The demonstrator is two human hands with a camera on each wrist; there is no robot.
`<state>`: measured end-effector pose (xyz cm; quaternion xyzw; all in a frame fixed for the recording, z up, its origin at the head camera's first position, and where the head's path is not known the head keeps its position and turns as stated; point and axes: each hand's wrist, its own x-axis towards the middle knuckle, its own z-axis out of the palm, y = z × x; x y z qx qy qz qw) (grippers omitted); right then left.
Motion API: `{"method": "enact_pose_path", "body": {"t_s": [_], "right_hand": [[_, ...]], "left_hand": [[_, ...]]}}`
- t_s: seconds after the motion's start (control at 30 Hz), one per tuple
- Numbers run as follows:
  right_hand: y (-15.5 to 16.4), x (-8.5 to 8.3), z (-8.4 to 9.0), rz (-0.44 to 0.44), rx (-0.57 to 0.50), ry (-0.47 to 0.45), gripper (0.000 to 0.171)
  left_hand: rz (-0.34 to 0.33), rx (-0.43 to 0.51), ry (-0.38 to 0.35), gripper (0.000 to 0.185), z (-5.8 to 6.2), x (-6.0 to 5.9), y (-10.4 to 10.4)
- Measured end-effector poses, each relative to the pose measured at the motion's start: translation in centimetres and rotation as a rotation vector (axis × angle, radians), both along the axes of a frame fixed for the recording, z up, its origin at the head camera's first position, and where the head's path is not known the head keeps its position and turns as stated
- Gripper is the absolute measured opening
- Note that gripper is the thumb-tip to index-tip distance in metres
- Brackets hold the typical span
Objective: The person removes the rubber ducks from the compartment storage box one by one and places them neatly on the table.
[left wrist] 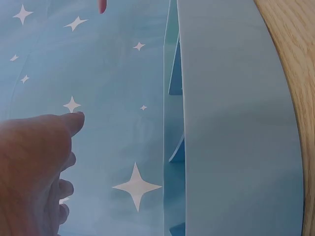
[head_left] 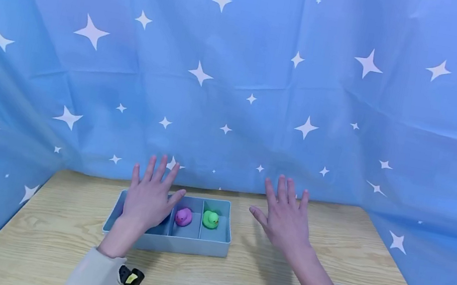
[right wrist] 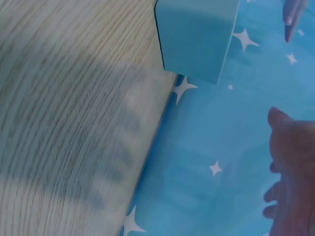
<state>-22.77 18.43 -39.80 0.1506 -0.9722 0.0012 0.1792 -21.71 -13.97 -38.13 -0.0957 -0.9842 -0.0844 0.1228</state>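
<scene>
the left hand (head_left: pixel 149 197) hovers flat above the left end of a pale blue plastic tray (head_left: pixel 187 246) with three compartments, fingers straight and spread, palm down — it holds nothing. its thumb reaches toward the middle compartment, and the hand hides most of the left compartment, so what lies under it cannot be told. in the left wrist view the same hand (left wrist: pixel 34 167) shows at the lower left with the thumb stretched out, and the tray's long outer wall (left wrist: pixel 236 128) runs up the picture beside it.

the right hand (head_left: pixel 286 219) is held above the light wooden table (head_left: pixel 353 266) just to the right of the tray, also flat, fingers spread and straight, gripping nothing and apart from the tray. the right wrist view shows this hand (right wrist: pixel 293 167) at the right edge and a corner of the tray (right wrist: pixel 197 37) near the top.

a small pink rubber duck (head_left: pixel 184 216) sits in the middle compartment, and a small green rubber duck (head_left: pixel 211 219) sits in the right one — each upright, a divider between them. the tray stands toward the far side of the table, close to a blue curtain printed with white stars (head_left: pixel 240 73) that hangs behind and around both sides. both forearms wear pale sleeves (head_left: pixel 92 276), with a black wrist-mounted device (head_left: pixel 131 278) at each cuff.
</scene>
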Motion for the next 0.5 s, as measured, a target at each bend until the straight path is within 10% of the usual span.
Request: {"method": "enact_pose_path", "body": {"t_s": [0.5], "right_hand": [[-0.32, 0.15, -0.31, 0.004, 0.02, -0.001, 0.08]], "left_hand": [[-0.003, 0.01, -0.018, 0.072, -0.1, 0.41, -0.99]]}}
